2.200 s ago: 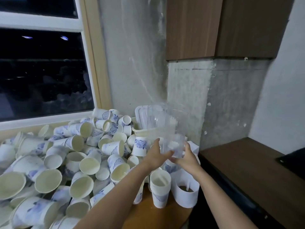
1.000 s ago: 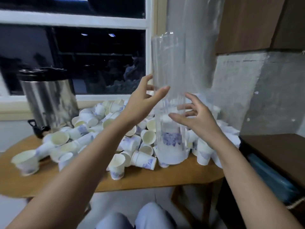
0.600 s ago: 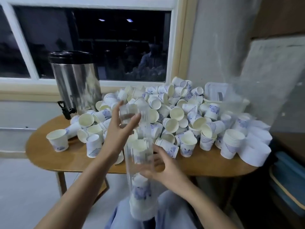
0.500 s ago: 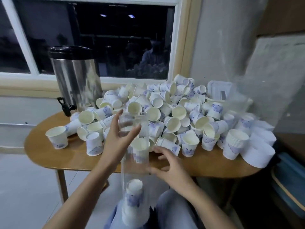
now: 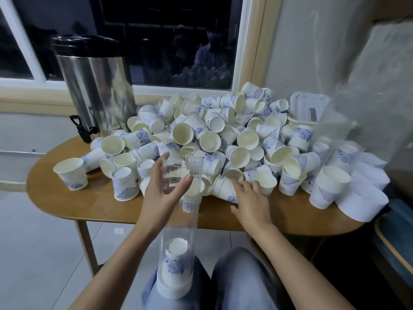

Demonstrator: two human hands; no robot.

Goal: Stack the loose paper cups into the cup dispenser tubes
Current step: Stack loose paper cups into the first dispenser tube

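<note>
Fingers (image 5: 159, 166) of the left hand (image 5: 161, 195) curled round the clear dispenser tube (image 5: 178, 224) near its top; the right hand (image 5: 252, 202) lay spread against loose cups (image 5: 243, 139) on the tabletop (image 5: 100, 204). The tube stood on the lap (image 5: 241, 276), nested cups (image 5: 176, 262) inside.

The forearms (image 5: 116, 265) are cut off by the bottom edge, the base of the urn (image 5: 96, 90) is partly hidden behind the cups (image 5: 223, 135), and the number nested in the tube (image 5: 178, 220) cannot be told.
</note>
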